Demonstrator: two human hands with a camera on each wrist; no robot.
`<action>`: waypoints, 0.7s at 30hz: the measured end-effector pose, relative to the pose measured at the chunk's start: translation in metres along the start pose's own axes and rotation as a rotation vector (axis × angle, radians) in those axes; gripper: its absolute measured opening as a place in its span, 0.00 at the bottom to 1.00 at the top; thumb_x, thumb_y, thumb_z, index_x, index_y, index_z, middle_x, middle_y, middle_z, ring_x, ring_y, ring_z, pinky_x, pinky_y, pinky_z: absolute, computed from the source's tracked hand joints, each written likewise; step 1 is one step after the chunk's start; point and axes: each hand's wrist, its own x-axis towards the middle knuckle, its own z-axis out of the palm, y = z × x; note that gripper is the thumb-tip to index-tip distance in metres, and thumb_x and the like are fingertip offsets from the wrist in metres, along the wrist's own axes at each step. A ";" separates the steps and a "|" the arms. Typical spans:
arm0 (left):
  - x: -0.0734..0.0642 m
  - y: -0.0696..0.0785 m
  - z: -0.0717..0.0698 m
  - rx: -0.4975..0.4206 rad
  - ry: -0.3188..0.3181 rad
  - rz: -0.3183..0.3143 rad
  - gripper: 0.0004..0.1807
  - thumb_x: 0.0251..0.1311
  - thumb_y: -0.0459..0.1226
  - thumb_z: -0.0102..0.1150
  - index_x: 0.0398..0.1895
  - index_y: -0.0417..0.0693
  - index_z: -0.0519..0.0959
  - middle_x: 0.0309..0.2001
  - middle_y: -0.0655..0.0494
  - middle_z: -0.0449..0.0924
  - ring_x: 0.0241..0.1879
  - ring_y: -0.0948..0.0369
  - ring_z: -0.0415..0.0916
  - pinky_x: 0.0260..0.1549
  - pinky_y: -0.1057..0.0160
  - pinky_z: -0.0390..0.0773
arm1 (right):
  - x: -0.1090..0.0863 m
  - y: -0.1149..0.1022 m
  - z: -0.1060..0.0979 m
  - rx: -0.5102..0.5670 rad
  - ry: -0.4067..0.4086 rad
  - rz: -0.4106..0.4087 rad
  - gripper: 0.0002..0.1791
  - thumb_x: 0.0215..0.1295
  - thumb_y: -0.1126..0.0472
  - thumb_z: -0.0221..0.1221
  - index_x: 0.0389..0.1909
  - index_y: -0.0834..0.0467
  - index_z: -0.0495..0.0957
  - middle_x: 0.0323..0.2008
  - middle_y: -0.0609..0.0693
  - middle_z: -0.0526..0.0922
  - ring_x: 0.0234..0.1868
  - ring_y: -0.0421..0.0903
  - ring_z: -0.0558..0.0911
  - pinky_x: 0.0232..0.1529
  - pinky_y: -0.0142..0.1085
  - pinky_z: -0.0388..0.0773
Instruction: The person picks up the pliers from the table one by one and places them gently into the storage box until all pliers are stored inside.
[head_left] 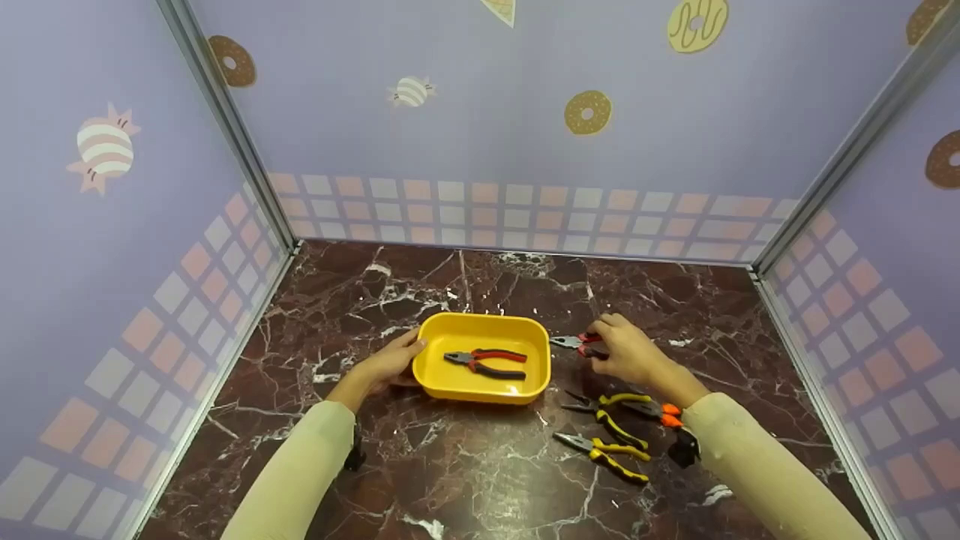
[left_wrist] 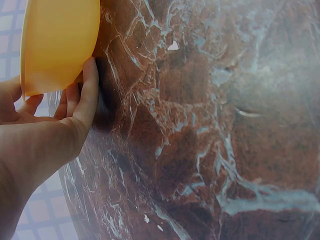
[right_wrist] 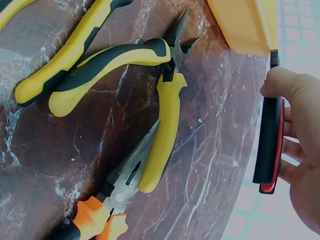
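My left hand [head_left: 384,363] grips the left end of a yellow plastic box [head_left: 431,384], thumb at the rim and fingers against the outside and underside. Inside the box lies a pair of combination pliers [head_left: 475,358] with red and black handles. Just right of the box, my right hand [head_left: 628,352] holds another pair of red-and-black-handled pliers [right_wrist: 268,145], their jaws pointing at the box wall. The right wrist view has these pliers edge-on, thumb on one side and fingers on the other.
Below my right hand lie yellow-and-black diagonal cutters [right_wrist: 167,110], long-nose pliers [head_left: 595,450] with yellow handles, and orange-handled pliers [right_wrist: 120,192] partly under the cutters. A dark marbled tabletop [head_left: 480,487] carries everything. Patterned panels [head_left: 480,135] enclose the back and both sides.
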 end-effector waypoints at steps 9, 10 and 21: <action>0.000 0.000 0.002 -0.016 -0.006 0.007 0.33 0.87 0.46 0.39 0.88 0.57 0.47 0.77 0.40 0.65 0.59 0.47 0.81 0.56 0.43 0.84 | 0.005 -0.007 0.000 0.021 0.014 -0.025 0.24 0.52 0.61 0.73 0.51 0.62 0.82 0.45 0.53 0.81 0.48 0.55 0.80 0.48 0.52 0.83; -0.001 0.000 0.002 -0.014 -0.008 0.008 0.33 0.87 0.46 0.39 0.88 0.56 0.47 0.77 0.39 0.65 0.59 0.47 0.81 0.56 0.43 0.84 | 0.005 -0.008 0.000 0.022 0.013 -0.029 0.24 0.52 0.60 0.73 0.51 0.61 0.83 0.45 0.53 0.81 0.48 0.54 0.80 0.48 0.52 0.83; 0.001 -0.002 0.001 -0.007 -0.006 0.012 0.33 0.87 0.47 0.39 0.88 0.55 0.47 0.76 0.38 0.65 0.59 0.46 0.81 0.57 0.42 0.83 | 0.008 -0.014 0.005 -0.002 -0.009 -0.060 0.24 0.53 0.59 0.73 0.52 0.62 0.83 0.45 0.53 0.82 0.45 0.54 0.83 0.45 0.52 0.84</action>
